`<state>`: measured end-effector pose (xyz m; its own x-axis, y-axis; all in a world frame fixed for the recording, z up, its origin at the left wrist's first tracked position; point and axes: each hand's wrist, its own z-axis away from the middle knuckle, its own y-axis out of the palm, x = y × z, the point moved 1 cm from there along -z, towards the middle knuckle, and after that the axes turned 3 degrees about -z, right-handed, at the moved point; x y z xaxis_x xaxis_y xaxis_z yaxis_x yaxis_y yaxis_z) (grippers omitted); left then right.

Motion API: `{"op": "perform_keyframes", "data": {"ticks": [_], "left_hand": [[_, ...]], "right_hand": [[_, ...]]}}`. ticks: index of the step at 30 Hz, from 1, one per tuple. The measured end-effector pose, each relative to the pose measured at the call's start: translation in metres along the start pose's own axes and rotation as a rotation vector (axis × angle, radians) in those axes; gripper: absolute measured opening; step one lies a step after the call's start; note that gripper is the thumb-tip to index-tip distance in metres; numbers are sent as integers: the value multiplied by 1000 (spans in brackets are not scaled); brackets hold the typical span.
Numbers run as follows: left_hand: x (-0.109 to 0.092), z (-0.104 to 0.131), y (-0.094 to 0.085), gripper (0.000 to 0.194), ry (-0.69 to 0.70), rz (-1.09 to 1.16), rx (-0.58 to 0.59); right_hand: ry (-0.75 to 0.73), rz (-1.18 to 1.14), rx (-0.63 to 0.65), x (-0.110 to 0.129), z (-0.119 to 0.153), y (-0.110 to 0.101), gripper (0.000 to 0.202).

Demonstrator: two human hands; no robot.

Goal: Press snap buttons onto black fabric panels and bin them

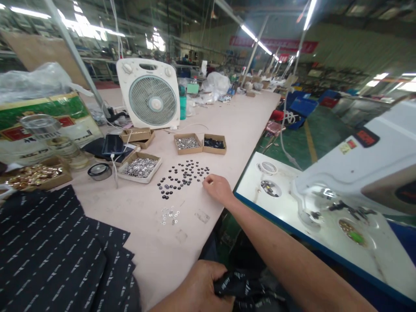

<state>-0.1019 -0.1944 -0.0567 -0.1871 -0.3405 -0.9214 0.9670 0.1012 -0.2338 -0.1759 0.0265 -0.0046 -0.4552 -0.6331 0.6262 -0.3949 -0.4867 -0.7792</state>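
Note:
My left hand, low in the view, grips a bunched piece of black fabric with white lettering. My right hand reaches over the table with its fingers pinched together, at the right edge of a scatter of small black snap buttons. Whatever the fingertips hold, if anything, is too small to make out. Nearer to me lies a small group of silvery metal snap parts. A pile of black printed fabric pieces covers the table's left corner.
Behind the buttons stand open boxes of silver parts, black parts and more silver pieces. A white fan, a phone and a tape roll are farther back. To the right is a white machine on its own table.

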Motion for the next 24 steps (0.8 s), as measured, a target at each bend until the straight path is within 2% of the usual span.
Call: {"op": "perform_keyframes", "data": {"ticks": [3,6,8,12,16,24], "left_hand": [[-9,10,-6,14,148,-154,-29],[-12,14,-10,9,403,-319,-100],[-13,18,-7,13,584,-455,-164],[-21,30,6,23,832,-748,-206],[-39,46,18,20,967,-876,-146],[-63,61,28,18,1025,-917,-159]], "right_hand": [[16,-176,80,-5,49,-19,12],[92,-491,231,-19,122,-36,6],[173,-633,290,-28,171,-43,5],[251,-684,212,-37,246,-52,6],[229,-682,111,-33,284,-62,8],[95,-652,90,-33,314,-75,12]]}}
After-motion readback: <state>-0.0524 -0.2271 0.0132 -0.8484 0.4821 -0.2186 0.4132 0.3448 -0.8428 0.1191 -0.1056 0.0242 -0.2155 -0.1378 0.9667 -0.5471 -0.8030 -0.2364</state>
